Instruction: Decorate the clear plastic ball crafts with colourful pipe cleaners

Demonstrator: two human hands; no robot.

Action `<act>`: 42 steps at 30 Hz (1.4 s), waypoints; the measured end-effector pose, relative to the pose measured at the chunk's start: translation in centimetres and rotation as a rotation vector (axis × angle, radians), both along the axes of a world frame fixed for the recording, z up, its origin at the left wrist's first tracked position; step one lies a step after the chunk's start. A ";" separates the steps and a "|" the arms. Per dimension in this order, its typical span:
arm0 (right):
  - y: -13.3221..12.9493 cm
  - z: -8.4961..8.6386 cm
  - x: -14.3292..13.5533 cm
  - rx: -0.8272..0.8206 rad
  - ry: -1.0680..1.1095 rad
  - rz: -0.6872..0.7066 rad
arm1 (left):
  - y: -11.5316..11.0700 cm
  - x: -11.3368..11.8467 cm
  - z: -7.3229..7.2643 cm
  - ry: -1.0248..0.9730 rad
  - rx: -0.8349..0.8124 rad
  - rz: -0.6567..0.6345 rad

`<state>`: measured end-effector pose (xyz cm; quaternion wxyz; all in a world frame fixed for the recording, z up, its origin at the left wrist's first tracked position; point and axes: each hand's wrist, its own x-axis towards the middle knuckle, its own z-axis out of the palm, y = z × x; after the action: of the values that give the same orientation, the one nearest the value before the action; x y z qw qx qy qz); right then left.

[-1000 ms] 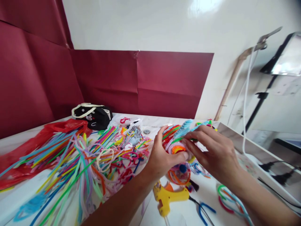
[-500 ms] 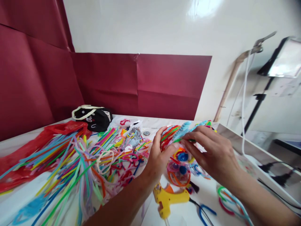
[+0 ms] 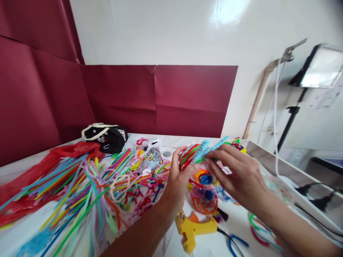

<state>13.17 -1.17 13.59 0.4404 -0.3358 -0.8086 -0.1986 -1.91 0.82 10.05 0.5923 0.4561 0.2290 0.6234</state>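
Observation:
My left hand (image 3: 178,178) is wrapped round a bundle of red, orange and green pipe cleaners (image 3: 189,155). Fuzzy light blue pieces (image 3: 203,149) stick up from the bundle between my hands. My right hand (image 3: 238,171) pinches a green pipe cleaner (image 3: 199,160) at the bundle's right side; its fingertips are close together. Just below my hands are round coiled shapes with blue centres, one orange and yellow (image 3: 205,177), the other orange and pink (image 3: 205,201).
A yellow glue gun (image 3: 194,228) lies at the front, beside blue-handled scissors (image 3: 237,243). Loose pipe cleaners (image 3: 91,192) and a red plastic bag (image 3: 50,160) cover the left. A black pouch (image 3: 107,138) sits behind. A raised edge (image 3: 284,175) runs along the right.
The view has shifted slightly. The light blue pieces have tilted, and the right one now shows more clearly above my right fingers. Both hands keep their hold.

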 end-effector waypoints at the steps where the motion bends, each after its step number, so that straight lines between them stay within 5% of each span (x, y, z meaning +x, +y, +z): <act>1: 0.0 0.0 0.0 0.001 0.018 0.007 | 0.0 0.0 0.0 -0.002 -0.001 0.003; 18: 0.4 0.1 1.4 -0.053 0.260 -0.069 | 0.3 0.2 -0.4 -0.059 -0.021 -0.020; 42: 1.0 -0.4 2.2 -0.580 0.643 -0.011 | 0.4 -0.1 -0.6 -0.006 0.010 -0.080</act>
<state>15.34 -0.12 13.20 0.5562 -0.4948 -0.6509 0.1490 -1.96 1.25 9.44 0.6152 0.4662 0.2056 0.6017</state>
